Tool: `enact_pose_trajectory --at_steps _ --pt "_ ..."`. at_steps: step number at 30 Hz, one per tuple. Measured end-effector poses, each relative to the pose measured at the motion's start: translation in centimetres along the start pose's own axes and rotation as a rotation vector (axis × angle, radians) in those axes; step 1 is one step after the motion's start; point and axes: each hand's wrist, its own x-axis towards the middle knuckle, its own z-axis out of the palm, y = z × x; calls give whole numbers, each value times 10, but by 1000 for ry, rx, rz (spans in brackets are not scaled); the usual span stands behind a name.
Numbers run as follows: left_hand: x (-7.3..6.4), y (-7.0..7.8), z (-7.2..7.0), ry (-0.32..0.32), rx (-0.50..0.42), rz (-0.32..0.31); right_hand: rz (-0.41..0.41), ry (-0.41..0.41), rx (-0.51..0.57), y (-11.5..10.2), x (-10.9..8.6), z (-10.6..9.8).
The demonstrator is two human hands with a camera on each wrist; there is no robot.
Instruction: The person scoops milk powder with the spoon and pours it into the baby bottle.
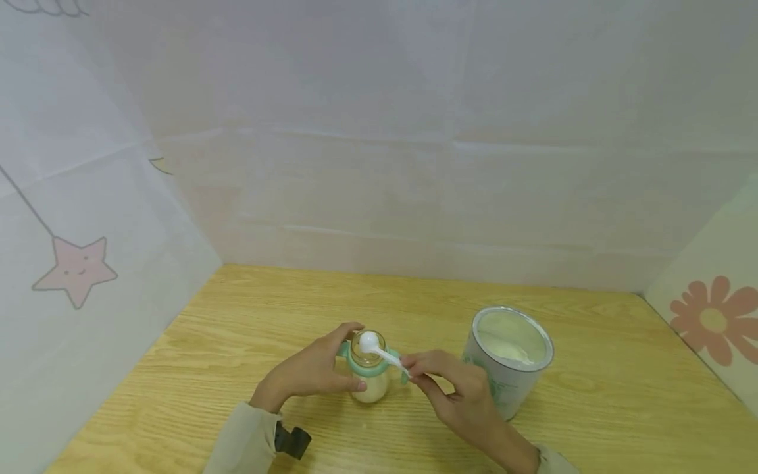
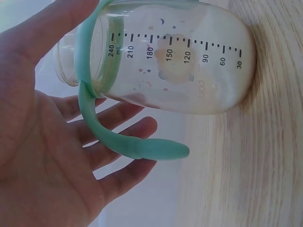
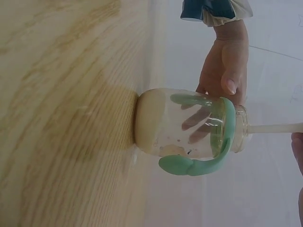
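Head view: near centre, the left hand [image 1: 314, 367] curves round a green-handled bottle [image 1: 376, 387] standing on the table [image 1: 284, 306] — while the right hand [image 1: 458, 392] pinches a white scoop [image 1: 385, 356] over its mouth. An open tin [image 1: 516, 385] stands right.

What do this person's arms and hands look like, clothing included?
The left sleeve and right sleeve are pale beige. A small black fitting sits at the left sleeve's end, where the right wrist view shows a dark blue band. The left hand and right hand are bare, without gloves or visible rings.
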Motion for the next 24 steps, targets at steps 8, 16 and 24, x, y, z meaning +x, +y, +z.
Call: enact_pose_trajectory --at_steps 8,16,24 --pt "2 4 -1 15 2 17 18 29 -4 -1 4 -1" --pt "5 8 -3 21 10 34 26 76 63 -2 10 -5" --pt "9 15 -4 34 38 72 49 116 69 -5 13 -11"
